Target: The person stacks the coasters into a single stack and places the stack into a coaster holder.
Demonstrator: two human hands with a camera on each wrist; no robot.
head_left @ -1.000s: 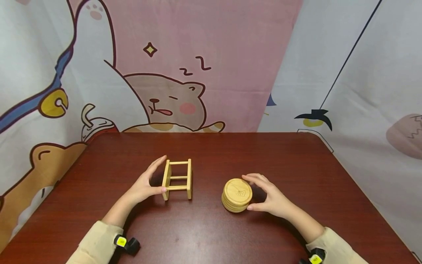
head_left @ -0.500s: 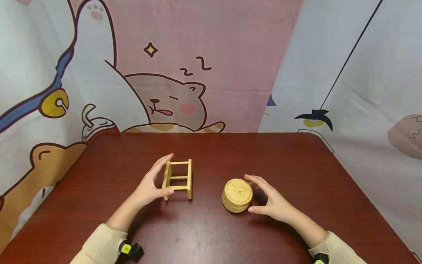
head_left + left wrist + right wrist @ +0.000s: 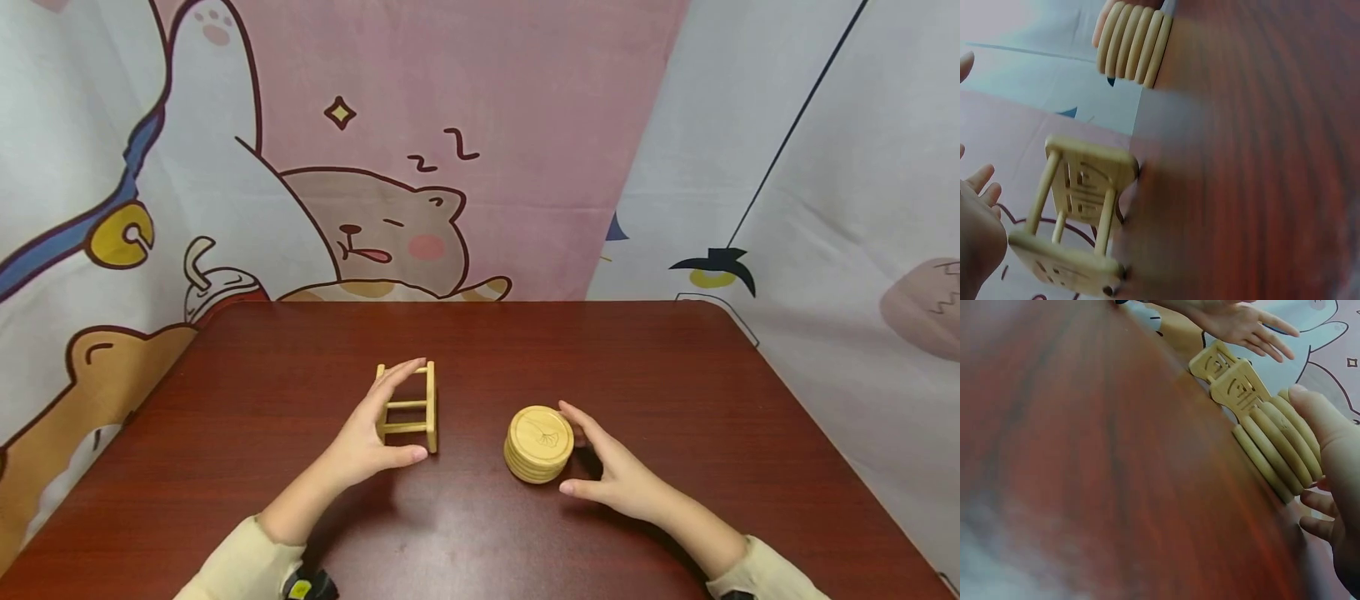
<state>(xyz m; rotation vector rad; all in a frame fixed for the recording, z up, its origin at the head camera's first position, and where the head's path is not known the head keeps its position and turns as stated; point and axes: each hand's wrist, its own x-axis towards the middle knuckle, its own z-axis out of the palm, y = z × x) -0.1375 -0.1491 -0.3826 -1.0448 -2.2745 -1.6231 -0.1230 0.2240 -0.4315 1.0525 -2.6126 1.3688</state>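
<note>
Above the left part of the wooden rack (image 3: 431, 407), left hand (image 3: 363, 443) is spread wide, thumb and fingers apart, nothing held; both wrist views show it clear of the rack. Right hand (image 3: 621, 468) makes a wide C at the right side of the coaster stack (image 3: 537, 446), thumb on the near side, fingers on the far side; contact not certain from these views. Rack stands on the surface (image 3: 480, 533), left of the stack and well apart from it. Stack sits flat on the surface too, discs piled fairly square, leaf engraving up on top. Looks like the step is taking hold of both, so: with the left, come straight down and pinch across the rack's frame; it looks light, so a sideways knock would probably skid or tip it. With the right, I'd get thumb and fingers low enough to catch the bottom disc, then close evenly from both sides; a grip on the upper discs alone could leave the lower ones behind or shear the pile. Printed cloth (image 3: 555, 125) behind is well out of the way.
</note>
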